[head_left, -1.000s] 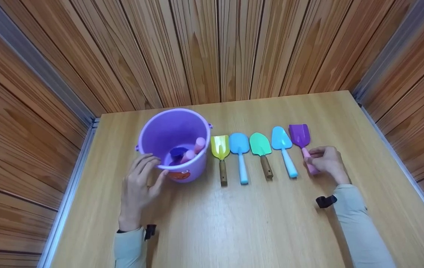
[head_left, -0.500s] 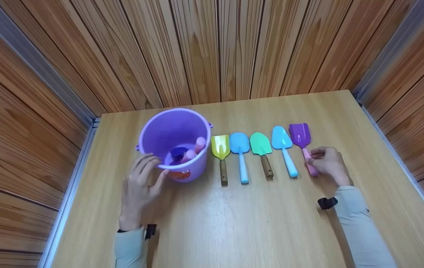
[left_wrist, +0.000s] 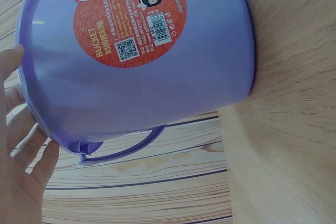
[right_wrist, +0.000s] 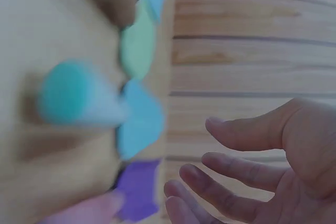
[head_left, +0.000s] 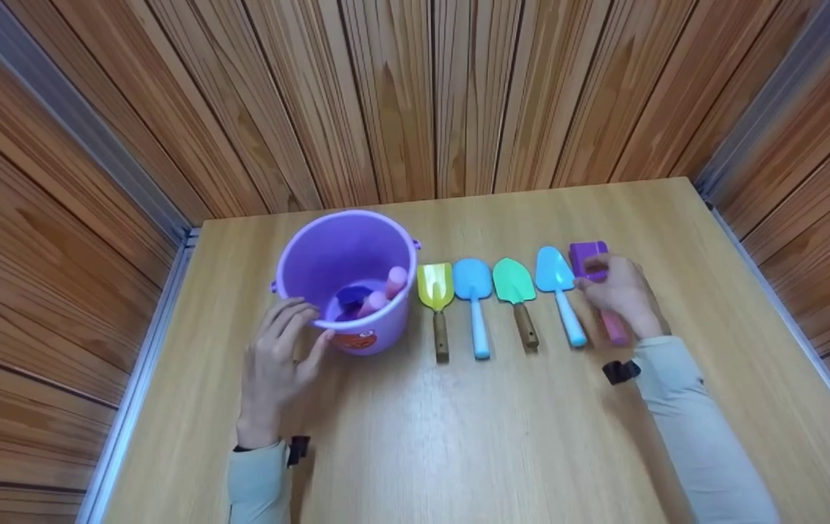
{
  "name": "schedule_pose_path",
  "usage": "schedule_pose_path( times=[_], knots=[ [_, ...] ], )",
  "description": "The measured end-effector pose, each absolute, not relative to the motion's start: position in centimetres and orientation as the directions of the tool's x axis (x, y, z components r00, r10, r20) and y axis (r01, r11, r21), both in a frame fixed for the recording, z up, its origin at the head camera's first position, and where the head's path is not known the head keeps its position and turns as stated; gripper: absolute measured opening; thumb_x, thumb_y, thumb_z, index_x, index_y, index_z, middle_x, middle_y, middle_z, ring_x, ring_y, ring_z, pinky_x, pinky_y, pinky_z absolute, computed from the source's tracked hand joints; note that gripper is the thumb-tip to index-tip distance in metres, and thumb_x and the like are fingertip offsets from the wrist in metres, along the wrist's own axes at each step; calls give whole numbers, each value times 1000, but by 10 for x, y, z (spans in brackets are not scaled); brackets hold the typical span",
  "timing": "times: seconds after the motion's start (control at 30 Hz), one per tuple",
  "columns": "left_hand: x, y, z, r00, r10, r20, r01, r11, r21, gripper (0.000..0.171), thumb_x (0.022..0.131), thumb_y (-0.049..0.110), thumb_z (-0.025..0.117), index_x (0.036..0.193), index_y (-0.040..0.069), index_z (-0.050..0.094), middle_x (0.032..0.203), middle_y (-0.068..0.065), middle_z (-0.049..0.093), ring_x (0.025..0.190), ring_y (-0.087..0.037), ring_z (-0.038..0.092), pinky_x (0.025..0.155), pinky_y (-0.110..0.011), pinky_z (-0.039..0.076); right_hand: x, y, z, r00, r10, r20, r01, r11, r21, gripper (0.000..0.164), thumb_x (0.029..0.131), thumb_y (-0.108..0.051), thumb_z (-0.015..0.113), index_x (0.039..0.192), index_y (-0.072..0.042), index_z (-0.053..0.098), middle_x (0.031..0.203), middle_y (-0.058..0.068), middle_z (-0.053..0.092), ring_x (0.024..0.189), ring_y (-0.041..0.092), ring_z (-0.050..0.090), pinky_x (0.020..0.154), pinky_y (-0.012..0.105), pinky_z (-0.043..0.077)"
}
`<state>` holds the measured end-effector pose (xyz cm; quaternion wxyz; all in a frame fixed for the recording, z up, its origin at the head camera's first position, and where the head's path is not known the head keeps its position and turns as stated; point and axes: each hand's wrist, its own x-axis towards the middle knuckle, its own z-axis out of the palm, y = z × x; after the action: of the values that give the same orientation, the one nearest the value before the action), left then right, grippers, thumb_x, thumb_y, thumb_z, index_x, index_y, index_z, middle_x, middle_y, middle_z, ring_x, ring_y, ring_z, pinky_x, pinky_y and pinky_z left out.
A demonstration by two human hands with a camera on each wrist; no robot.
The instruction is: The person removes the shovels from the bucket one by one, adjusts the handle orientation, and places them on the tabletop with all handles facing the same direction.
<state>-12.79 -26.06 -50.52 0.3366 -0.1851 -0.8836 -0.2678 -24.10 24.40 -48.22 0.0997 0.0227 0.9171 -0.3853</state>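
Note:
My left hand point(head_left: 273, 371) holds the near rim of a purple bucket point(head_left: 378, 333), its fingers at the rim and its thumb on the near side. In the left wrist view, the bucket point(left_wrist: 136, 93) shows a red round label. My right hand point(head_left: 622, 291) hovers over a purple toy shovel point(head_left: 588, 251) with a pink handle, partly covering it. In the right wrist view, the right hand's fingers point(right_wrist: 215, 190) are loosely spread and hold nothing. The purple blade point(right_wrist: 139, 190) lies beyond them.
Left of the purple shovel lie a light blue trowel point(head_left: 555, 269), a green trowel point(head_left: 513, 280), a blue shovel point(head_left: 473, 279) and a yellow scoop point(head_left: 435, 285). Pink handles point(head_left: 373, 303) stick up inside the bucket. Wood-panelled walls point(head_left: 415, 94) enclose the table point(head_left: 459, 437).
My right hand has let go of the purple shovel's pink handle and moved up and slightly left over it. The left hand keeps its place on the bucket. The view has shifted slightly.

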Motion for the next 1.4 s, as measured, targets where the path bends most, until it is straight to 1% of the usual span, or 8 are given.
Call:
schedule_pose_path(
  times=[0.27, 0.43, 0.7, 0.87, 0.97, 1.2, 1.27, 1.4],
  knots=[
    [-128, -260, -504, -707, 153, 691, 506, 792, 342, 36, 89, 31, 77, 119, 12, 69, 123, -1, 68, 127, -18, 56, 111, -32, 45, -263, 184, -440, -986, -156, -60, -72, 719, -691, 40, 103, -23, 55, 140, -6, 56, 133, 16, 60, 111, 32, 60, 78, 40, 54],
    [-129, -259, -504, -691, 164, 704, 523, 785, 331, 34, 89, 30, 77, 116, 9, 69, 121, -4, 68, 126, -21, 56, 111, -32, 45, -271, 139, -415, -973, -230, -11, -162, 718, -677, 36, 105, -22, 51, 137, -8, 59, 128, 12, 63, 103, 26, 64, 70, 35, 54],
    [-128, -260, -503, -700, 162, 696, 517, 787, 337, 35, 89, 30, 77, 117, 10, 70, 121, -5, 69, 127, -20, 56, 111, -33, 45, -276, 83, -390, -941, -337, 29, -269, 692, -670, 35, 105, -22, 50, 136, -7, 59, 127, 11, 64, 99, 23, 64, 71, 35, 57],
    [-127, -260, -502, -713, 158, 683, 504, 793, 343, 36, 90, 32, 76, 118, 11, 70, 123, -3, 68, 127, -19, 55, 110, -34, 46, -271, 54, -382, -901, -424, 92, -370, 642, -671, 34, 104, -22, 55, 133, -6, 61, 121, 9, 67, 106, 22, 64, 84, 33, 59],
    [-127, -260, -502, -716, 154, 681, 501, 793, 347, 36, 90, 32, 76, 118, 12, 70, 123, -3, 68, 127, -18, 55, 110, -34, 46, -266, 35, -380, -876, -475, 79, -392, 608, -690, 37, 103, -26, 57, 135, -7, 59, 125, 9, 65, 110, 20, 64, 90, 30, 58],
    [-127, -259, -504, -708, 150, 690, 503, 793, 344, 35, 90, 33, 76, 118, 12, 70, 123, 0, 68, 127, -17, 55, 111, -32, 45, -258, -6, -385, -824, -565, 37, -440, 597, -671, 46, 102, -29, 58, 141, -6, 54, 133, 12, 62, 113, 19, 64, 89, 25, 58],
    [-127, -259, -504, -704, 158, 693, 509, 792, 336, 35, 90, 32, 76, 117, 11, 70, 122, -1, 68, 127, -18, 56, 111, -32, 45, -256, -15, -390, -818, -576, -2, -424, 604, -674, 49, 103, -31, 57, 144, -5, 51, 134, 14, 62, 104, 20, 69, 84, 27, 60],
    [-127, -260, -503, -700, 161, 695, 511, 794, 330, 35, 89, 32, 77, 116, 10, 69, 120, -5, 69, 127, -20, 56, 112, -33, 44, -254, -31, -401, -801, -596, -63, -415, 628, -659, 51, 104, -34, 54, 145, -5, 49, 139, 15, 58, 107, 21, 68, 93, 34, 58]
  ],
)
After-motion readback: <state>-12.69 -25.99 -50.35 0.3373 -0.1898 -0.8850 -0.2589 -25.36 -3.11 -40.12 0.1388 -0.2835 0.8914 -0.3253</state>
